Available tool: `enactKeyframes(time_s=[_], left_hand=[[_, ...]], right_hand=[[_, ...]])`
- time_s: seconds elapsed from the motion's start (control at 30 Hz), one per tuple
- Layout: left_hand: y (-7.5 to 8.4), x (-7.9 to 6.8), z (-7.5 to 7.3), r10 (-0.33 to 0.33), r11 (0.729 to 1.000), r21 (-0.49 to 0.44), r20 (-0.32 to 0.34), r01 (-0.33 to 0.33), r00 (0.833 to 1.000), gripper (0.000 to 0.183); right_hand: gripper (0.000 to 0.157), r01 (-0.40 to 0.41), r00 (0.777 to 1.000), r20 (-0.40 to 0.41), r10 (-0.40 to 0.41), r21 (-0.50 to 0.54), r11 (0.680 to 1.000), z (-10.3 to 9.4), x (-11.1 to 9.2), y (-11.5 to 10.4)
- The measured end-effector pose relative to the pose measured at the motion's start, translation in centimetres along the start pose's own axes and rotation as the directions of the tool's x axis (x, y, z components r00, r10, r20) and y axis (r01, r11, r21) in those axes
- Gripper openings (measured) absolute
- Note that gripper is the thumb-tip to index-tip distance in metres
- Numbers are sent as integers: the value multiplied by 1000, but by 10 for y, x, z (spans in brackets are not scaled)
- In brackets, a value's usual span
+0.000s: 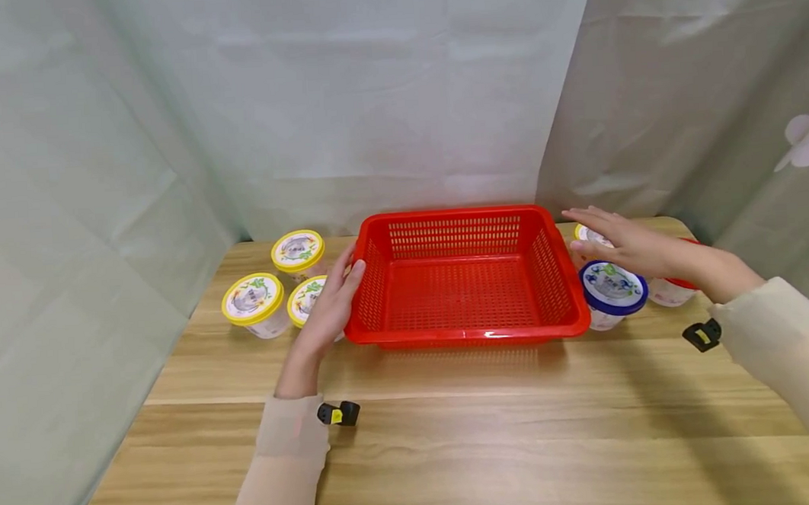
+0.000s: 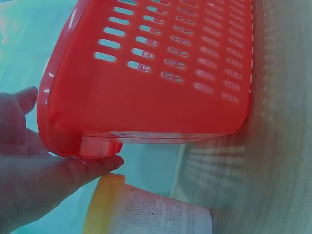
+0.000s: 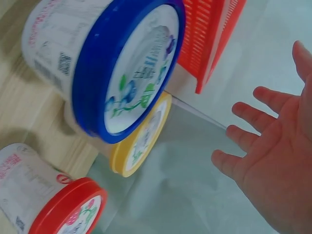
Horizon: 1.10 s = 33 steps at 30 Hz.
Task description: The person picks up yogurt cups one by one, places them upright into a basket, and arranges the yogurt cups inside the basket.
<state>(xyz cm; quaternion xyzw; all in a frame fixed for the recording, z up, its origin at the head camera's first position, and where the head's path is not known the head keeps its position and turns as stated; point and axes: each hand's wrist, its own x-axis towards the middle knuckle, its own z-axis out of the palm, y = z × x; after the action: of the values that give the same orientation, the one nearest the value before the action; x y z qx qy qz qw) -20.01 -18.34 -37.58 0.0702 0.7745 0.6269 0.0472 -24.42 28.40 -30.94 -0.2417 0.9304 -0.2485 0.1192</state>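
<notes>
A red plastic basket [image 1: 464, 335] with slotted walls stands on the wooden table, its inside bare. At its left end my left hand [image 1: 330, 306] holds the rim, thumb on the near side and fingers reaching along the outer side, under the lip in the left wrist view. My right hand [image 1: 624, 245], fingers spread and holding nothing, hovers beyond the basket's right rim, above several lidded tubs. Below it are a blue-lidded tub [image 1: 612, 287], a yellow-lidded tub [image 3: 141, 139] and a red-lidded tub [image 3: 68, 207].
Left of the basket stand three yellow-lidded tubs: a back one [image 1: 298, 252], a front-left one [image 1: 253, 300] and one partly behind my left hand [image 1: 305, 296]. A pale curtain [image 1: 369, 94] hangs behind and beside the wooden table [image 1: 455, 433].
</notes>
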Motion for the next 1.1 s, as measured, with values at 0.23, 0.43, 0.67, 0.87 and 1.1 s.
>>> enactKeyframes(time_s=[0.23,0.43,0.67,0.87,1.1], left_hand=[[-6,-1,2,-8,1000,8,-2,9,1000,69],[-13,-2,2,-24,999,27,-11,24,1000,69],[-15,-5,0,-51,998,47,-11,52,999,73],[-16,-5,1,-54,997,52,5,54,999,76],[-16,-7,2,-84,996,31,39,83,996,83]], right_hand=[[74,-5,1000,7,5,8,1000,5,-9,13],[73,0,1000,-3,0,10,1000,9,-18,18],[73,31,999,-33,-31,6,1000,19,-28,27],[71,35,999,-41,-35,4,999,27,-37,35],[72,-6,999,-36,6,-4,1000,36,-50,41]])
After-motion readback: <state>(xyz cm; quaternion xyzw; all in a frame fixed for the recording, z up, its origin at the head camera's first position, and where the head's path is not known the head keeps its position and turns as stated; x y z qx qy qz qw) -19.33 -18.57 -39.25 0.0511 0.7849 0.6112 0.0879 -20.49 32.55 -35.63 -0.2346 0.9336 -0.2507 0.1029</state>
